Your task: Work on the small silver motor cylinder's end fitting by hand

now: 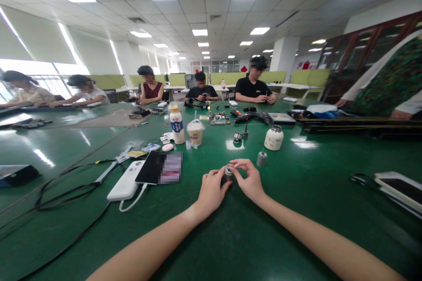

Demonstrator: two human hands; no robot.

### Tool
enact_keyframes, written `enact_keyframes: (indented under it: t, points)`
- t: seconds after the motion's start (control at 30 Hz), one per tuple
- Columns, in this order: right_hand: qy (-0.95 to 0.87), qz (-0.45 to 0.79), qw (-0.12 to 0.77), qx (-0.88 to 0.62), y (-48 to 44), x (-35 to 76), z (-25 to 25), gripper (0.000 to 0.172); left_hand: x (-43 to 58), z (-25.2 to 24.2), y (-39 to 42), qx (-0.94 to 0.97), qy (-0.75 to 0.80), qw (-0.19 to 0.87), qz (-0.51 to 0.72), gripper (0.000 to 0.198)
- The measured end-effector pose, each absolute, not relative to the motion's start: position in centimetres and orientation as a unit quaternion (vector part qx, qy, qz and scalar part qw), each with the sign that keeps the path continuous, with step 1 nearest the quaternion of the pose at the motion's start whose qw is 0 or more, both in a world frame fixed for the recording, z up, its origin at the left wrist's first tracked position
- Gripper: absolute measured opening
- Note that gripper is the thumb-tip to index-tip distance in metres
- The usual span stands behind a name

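My left hand [211, 189] and my right hand [249, 178] meet over the green table [296, 210], both pinching a small grey metal cylinder [228, 172] between fingertips. The part sits just above the tabletop; its lower half is hidden by my fingers. A second grey cylinder [261, 159] stands on the table just right of my right hand. A white jar with a metal top [273, 138] stands behind it.
A white power bank [127, 184] with a dark phone [148, 167] and black cables lies at left. A milk bottle [177, 125] and a lidded drink cup [195, 131] stand mid-table. Several people sit along the far side. Another phone [400, 189] lies at right.
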State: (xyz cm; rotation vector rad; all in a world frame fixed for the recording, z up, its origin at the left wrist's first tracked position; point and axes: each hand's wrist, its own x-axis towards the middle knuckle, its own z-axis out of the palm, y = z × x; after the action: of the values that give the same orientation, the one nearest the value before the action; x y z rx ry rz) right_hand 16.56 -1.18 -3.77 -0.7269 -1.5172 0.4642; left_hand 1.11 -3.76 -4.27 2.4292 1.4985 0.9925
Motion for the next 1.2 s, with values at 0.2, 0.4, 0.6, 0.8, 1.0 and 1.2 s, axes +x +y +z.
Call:
enact_keyframes:
  t: [0.2, 0.4, 0.6, 0.8, 1.0, 1.2]
  points:
    - [-0.658, 0.209, 0.650, -0.319, -0.87, 16.65, -4.04, 0.011, 1.09, -4.20, -3.83, 0.804, 0.493, 0.058, 0.327, 0.045]
    - [-0.653, 0.206, 0.657, -0.315, -0.83, 16.66, -4.10, 0.012, 1.07, -4.24, -3.78, 0.804, 0.495, 0.061, 0.323, 0.048]
    - [-0.650, 0.199, 0.662, -0.315, -0.85, 16.54, -3.99, 0.012, 1.14, -4.13, -3.88, 0.804, 0.497, 0.060, 0.320, 0.050]
    - [-0.663, 0.210, 0.646, -0.313, -1.10, 16.49, -3.62, 0.011, 1.10, -3.86, -4.00, 0.805, 0.495, 0.058, 0.320, 0.044]
    - [-0.681, 0.224, 0.625, -0.309, -1.28, 16.59, -3.60, 0.007, 1.10, -4.00, -3.92, 0.806, 0.497, 0.053, 0.317, 0.046]
    - [-0.695, 0.229, 0.617, -0.290, -1.64, 16.95, -3.55, 0.012, 1.16, -4.12, -3.92, 0.808, 0.496, 0.050, 0.315, 0.044]
